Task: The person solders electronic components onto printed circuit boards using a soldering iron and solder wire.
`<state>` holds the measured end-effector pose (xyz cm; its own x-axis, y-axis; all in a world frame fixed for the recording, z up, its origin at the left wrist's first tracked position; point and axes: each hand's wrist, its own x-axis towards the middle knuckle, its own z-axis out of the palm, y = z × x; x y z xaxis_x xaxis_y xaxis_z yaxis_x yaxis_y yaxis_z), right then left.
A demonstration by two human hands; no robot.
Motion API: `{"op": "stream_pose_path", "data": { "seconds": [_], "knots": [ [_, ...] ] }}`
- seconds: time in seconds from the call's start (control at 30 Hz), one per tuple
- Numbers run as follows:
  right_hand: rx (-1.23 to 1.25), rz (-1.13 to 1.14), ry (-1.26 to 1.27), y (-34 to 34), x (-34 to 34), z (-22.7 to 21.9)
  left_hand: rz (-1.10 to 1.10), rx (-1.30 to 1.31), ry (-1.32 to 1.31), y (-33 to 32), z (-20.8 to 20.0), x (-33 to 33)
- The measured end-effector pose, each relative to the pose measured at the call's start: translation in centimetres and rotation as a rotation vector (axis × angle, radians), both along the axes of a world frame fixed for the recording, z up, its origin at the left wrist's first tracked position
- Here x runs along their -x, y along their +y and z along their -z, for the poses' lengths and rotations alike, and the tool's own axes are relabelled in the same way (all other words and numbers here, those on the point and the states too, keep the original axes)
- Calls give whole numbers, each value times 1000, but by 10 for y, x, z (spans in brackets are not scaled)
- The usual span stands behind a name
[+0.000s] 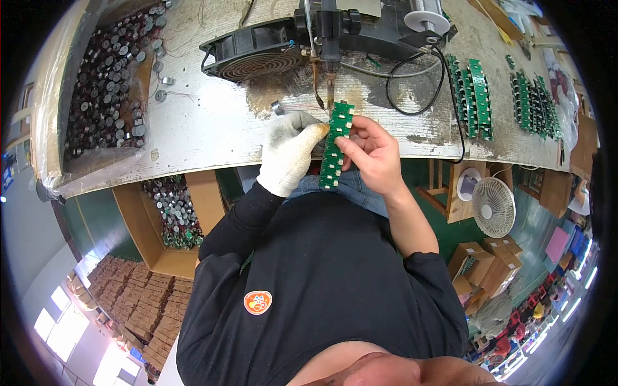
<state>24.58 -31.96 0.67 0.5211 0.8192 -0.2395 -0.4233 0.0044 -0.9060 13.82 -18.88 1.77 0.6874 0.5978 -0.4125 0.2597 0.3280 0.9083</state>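
A long green circuit board panel (pixel 332 158) with white connectors along it is held upright in front of me, near the table's front edge. My left hand (pixel 287 149), in a white and grey glove, pinches its left edge near the upper part. On the other side my bare right hand (pixel 374 154) grips the panel's right edge, thumb on its face. Just beyond the panel's top end stands the soldering iron (pixel 331 82), its tip pointing down. A small round motor (pixel 277 108) with thin wires lies left of the iron, close to my gloved hand.
A black fan (pixel 257 55) lies behind the iron's left side. Many small motors (pixel 112 83) fill a tray at the left. Stacks of green board panels (pixel 479 100) stand at the right, past a black cable (pixel 412 114). An open carton (pixel 168 260) sits below the table's left edge.
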Motion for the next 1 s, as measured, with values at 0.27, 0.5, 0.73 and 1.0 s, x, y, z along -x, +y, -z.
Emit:
{"op": "stream_pose_path", "data": {
  "seconds": [0.27, 0.5, 0.73, 1.0],
  "knots": [
    [-14, 11, 11, 5, 1, -1, -69, 99, -51, 3, -5, 0],
    [-13, 45, 21, 7, -1, 0, 23, -133, -79, 14, 3, 8],
    [66, 84, -27, 7, -9, 6, -120, -682, -89, 50, 13, 42],
    [22, 24, -26, 10, -9, 8, -207, -1441, 409, 149, 9, 89]
  ]
}}
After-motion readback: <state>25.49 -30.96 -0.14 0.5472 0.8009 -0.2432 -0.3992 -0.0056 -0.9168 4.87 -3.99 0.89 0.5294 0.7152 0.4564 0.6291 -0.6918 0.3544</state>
